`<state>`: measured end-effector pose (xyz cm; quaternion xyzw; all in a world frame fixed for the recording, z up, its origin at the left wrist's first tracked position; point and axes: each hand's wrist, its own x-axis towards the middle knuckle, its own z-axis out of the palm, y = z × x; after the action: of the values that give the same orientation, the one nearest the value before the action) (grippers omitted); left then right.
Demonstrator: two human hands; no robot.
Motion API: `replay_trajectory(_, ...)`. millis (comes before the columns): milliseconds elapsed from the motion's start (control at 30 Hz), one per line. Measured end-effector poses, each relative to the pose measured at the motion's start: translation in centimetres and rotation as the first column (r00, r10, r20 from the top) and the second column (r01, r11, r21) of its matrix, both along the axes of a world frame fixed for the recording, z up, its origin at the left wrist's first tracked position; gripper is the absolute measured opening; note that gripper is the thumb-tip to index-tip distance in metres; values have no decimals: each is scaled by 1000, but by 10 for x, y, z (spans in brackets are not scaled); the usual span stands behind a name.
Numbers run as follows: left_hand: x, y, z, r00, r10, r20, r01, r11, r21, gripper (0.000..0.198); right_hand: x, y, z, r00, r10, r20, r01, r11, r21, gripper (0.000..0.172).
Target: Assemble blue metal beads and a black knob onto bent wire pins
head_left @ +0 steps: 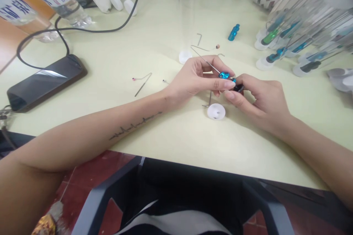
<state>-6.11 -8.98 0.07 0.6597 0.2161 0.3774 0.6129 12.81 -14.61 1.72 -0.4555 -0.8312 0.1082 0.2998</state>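
Just above the white disc [216, 111], the left hand [197, 77] pinches a blue fitting [224, 75] on a thin wire [205, 60], and the right hand [259, 99] clamps a dark end piece [239, 88] against it. A slack pinch could drop the fitting beside the disc; sideways force could kink the wire. Left of the disc lies a bent wire [143, 82], beyond it a spare blue piece [234, 32].
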Motion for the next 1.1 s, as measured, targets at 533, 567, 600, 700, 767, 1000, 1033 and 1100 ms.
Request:
replay_trajectory(533, -1, 1, 1, 1000, -4, -18, 4, 1000, 7, 32, 0, 0, 0, 1000, 1, -3, -1, 1000, -3, 22)
replay_trajectory(567, -1, 1, 1, 1000, -2, -19, 2, 1000, 11, 32, 0, 0, 0, 1000, 3, -4, -3, 1000, -1, 22)
replay_trajectory(600, -1, 1, 1, 1000, 0, -20, 1, 1000, 14, 32, 0, 0, 0, 1000, 6, -5, -6, 1000, 1, 21)
replay_trajectory(700, -1, 1, 1, 1000, -5, -21, 6, 1000, 21, 32, 0, 0, 0, 1000, 15, -13, -15, 1000, 7, 20)
replay_trajectory(767, -1, 1, 1, 1000, -8, -23, 8, 1000, 20, 33, 0, 0, 0, 1000, 18, -21, -18, 1000, 12, 20)
replay_trajectory(1000, -1, 0, 1, 1000, -7, -17, 7, 1000, -4, 32, 2, 0, 0, 998, 35, -47, -39, 997, -69, 28)
replay_trajectory(1033, -1, 0, 0, 1000, -7, -18, 7, 1000, -2, 31, 2, 0, 0, 998, 42, -51, -46, 996, -77, 29)
replay_trajectory(1100, -1, 0, 0, 1000, -6, -27, 6, 1000, 6, 31, 3, 1, 0, 997, 45, -57, -49, 996, -72, 31)
